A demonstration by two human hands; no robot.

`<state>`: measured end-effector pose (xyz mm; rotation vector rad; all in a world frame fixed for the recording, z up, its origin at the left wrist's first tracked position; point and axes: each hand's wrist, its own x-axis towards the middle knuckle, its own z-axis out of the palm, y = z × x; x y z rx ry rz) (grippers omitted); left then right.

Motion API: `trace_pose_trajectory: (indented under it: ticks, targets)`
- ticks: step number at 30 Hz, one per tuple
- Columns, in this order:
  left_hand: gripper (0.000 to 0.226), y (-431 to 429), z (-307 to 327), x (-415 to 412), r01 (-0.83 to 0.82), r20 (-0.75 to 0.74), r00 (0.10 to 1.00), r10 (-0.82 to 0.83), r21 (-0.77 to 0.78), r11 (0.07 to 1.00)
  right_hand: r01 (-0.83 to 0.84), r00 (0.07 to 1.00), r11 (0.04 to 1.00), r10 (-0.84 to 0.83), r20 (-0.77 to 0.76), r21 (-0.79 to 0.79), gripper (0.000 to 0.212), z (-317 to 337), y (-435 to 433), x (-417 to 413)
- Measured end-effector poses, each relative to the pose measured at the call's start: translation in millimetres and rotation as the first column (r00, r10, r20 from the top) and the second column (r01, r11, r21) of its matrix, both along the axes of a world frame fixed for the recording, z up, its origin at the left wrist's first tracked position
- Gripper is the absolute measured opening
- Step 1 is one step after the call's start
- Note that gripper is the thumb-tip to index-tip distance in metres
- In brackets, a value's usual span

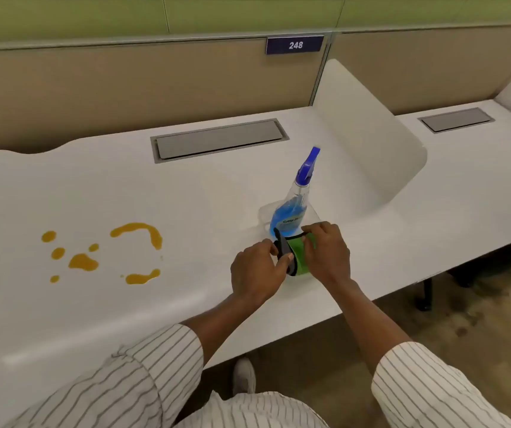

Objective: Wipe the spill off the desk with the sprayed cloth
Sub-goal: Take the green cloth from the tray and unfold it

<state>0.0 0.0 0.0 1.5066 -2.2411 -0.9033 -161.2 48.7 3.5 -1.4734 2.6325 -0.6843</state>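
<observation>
An orange spill (102, 254) lies in several blobs and streaks on the left part of the white desk (186, 211). A clear spray bottle (292, 208) with blue liquid and a blue trigger head stands in a clear tray (266, 213) right of centre. Just in front of the bottle, both my hands hold a rolled green cloth (297, 256) with a black edge or band. My left hand (258, 273) pinches the black part. My right hand (328, 251) grips the green roll from the right. The cloth is well to the right of the spill.
A grey cable hatch (220, 139) is set into the desk at the back. A white curved divider (368, 140) rises right of the bottle, with a second desk and hatch (456, 118) beyond. Beige partition with a "248" sign (295, 44) runs behind.
</observation>
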Motion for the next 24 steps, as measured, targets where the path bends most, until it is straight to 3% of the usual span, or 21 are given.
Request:
trace_pose_trajectory:
  ticks: [3,6,9,13,18,24]
  targets:
    - [0.056,2,-2,-12,0.006,0.121,0.993,-0.009,0.024,1.000,-0.054,0.991,0.981,0.075,-0.111,0.188,0.038,-1,-7,-26]
    - [0.060,7,0,-21,-0.013,0.176,0.984,0.013,0.002,1.000,-0.139,0.964,0.905,0.216,-0.152,0.403,0.048,0,-16,-42]
    - [0.066,9,0,-28,-0.031,0.216,0.976,0.032,-0.007,0.999,-0.200,0.915,0.831,0.347,-0.203,0.519,0.053,1,-23,-48]
    - [0.068,9,0,-39,-0.017,0.265,0.964,0.014,0.009,1.000,-0.232,0.838,0.772,0.468,-0.281,0.592,0.047,0,-33,-52]
    - [0.043,4,-1,-47,-0.037,0.290,0.956,0.038,-0.011,0.999,-0.260,0.810,0.745,0.514,-0.281,0.614,0.044,2,-40,-56]
    - [0.036,0,-1,-51,-0.110,0.169,0.981,0.100,0.054,0.992,-0.248,0.810,0.770,0.498,-0.310,0.588,0.036,7,-42,-59]
